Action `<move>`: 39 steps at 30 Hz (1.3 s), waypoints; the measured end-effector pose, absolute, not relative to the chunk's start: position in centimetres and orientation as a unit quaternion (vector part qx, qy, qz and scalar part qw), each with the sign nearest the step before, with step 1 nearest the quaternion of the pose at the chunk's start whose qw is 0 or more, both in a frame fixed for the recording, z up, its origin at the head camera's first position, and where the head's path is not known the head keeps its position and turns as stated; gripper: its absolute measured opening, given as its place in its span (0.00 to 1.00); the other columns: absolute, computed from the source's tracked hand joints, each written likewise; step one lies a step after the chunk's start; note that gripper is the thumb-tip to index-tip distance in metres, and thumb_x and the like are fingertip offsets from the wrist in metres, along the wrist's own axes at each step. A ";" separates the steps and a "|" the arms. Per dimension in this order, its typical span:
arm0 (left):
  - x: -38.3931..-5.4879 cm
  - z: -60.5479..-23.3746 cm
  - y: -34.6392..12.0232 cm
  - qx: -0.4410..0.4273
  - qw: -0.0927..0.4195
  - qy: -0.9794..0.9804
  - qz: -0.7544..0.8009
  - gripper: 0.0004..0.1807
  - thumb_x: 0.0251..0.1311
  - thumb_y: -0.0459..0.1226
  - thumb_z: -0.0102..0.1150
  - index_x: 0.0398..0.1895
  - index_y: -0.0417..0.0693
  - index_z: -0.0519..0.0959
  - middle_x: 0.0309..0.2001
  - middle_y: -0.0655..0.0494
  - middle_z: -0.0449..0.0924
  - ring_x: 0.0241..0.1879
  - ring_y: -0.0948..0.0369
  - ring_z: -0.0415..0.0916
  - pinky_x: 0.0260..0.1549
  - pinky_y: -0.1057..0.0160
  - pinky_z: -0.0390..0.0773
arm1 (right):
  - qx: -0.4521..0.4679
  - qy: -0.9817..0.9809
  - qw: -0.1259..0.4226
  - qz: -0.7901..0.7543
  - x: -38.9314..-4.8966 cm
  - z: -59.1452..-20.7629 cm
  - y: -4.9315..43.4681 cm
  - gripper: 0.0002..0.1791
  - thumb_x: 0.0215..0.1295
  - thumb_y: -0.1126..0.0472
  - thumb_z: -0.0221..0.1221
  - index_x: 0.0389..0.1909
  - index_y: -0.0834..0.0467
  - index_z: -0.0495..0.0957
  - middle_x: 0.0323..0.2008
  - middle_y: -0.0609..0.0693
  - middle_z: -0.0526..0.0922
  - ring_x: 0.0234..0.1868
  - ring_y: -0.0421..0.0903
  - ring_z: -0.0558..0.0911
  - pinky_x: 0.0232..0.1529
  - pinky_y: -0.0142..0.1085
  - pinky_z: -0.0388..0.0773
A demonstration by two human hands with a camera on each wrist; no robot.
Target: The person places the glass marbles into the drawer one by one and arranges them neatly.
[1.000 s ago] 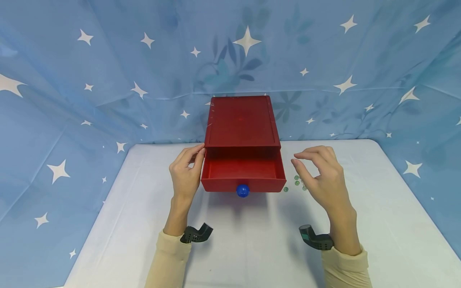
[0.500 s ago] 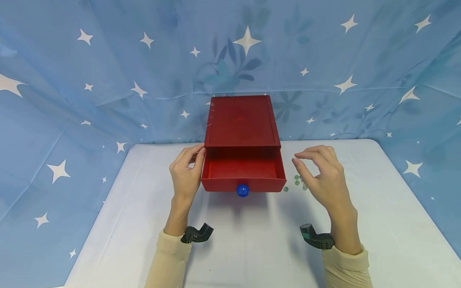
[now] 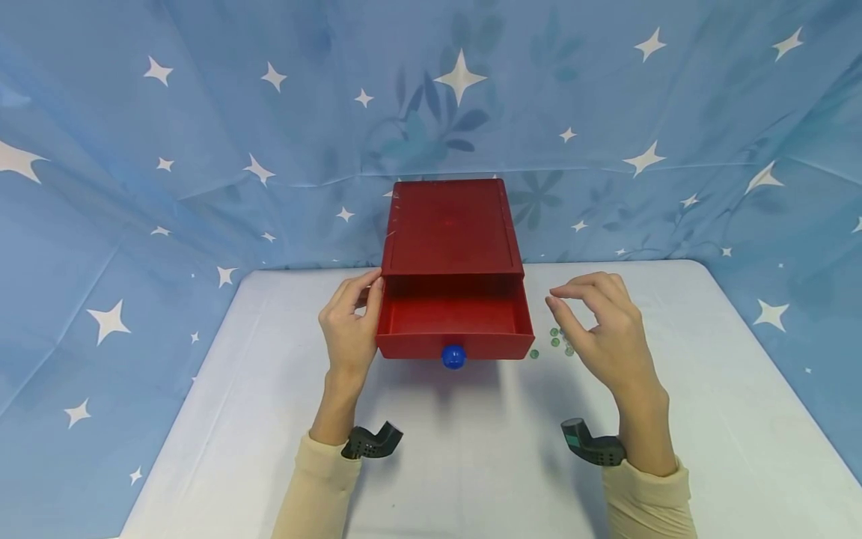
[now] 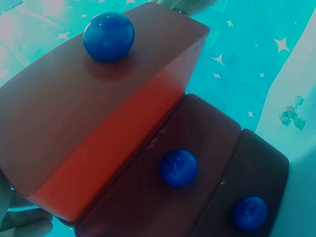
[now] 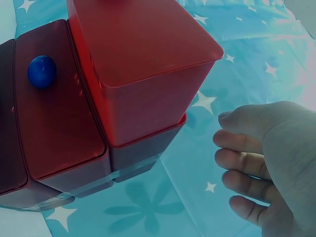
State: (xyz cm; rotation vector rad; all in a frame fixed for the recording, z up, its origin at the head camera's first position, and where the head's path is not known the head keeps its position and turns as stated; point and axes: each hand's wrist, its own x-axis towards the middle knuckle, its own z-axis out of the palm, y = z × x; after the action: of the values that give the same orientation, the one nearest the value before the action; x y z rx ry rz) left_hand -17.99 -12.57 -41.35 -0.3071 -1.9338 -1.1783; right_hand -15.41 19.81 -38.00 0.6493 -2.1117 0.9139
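Observation:
In the head view a red drawer cabinet (image 3: 451,228) stands mid-table, its top drawer (image 3: 411,346) pulled out with a blue knob (image 3: 454,357) in front. Nothing shows inside that drawer. Two lower drawers, seen in the left wrist view, sit closed, each with its own blue knob (image 4: 178,168). My left hand (image 3: 350,329) has its fingertips right at the cabinet's left side, beside the drawer. Off to the right, my right hand (image 3: 613,329) hovers apart from the cabinet, fingers and thumb loosely curved with nothing between them.
Several small greenish glass beads (image 3: 555,342) lie on the white table (image 3: 438,479) between the cabinet and the right hand. A blue cloth (image 3: 303,150) with white stars hangs behind the table. Dark cameras are strapped to both wrists.
The left wrist has shifted very slightly to the right. Cabinet, pulled-out drawer and right hand look the same.

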 end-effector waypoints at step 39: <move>-17.5 -41.0 -12.2 -0.108 0.412 -0.775 -0.466 0.13 0.66 0.35 0.62 0.51 0.42 0.85 0.44 0.47 0.88 0.36 0.54 0.86 0.44 0.78 0.81 | 0.248 -0.828 0.357 0.354 -15.7 -38.2 20.0 0.10 0.55 0.71 0.68 0.39 0.67 0.85 0.36 0.58 0.84 0.43 0.54 0.77 0.48 0.19 0.68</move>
State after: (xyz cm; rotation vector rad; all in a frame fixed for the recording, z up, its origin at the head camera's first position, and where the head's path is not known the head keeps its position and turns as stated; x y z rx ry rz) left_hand -17.54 -12.17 -40.99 -0.2714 -1.9506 -1.1727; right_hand -15.68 20.03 -38.23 0.6397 -2.1379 0.9132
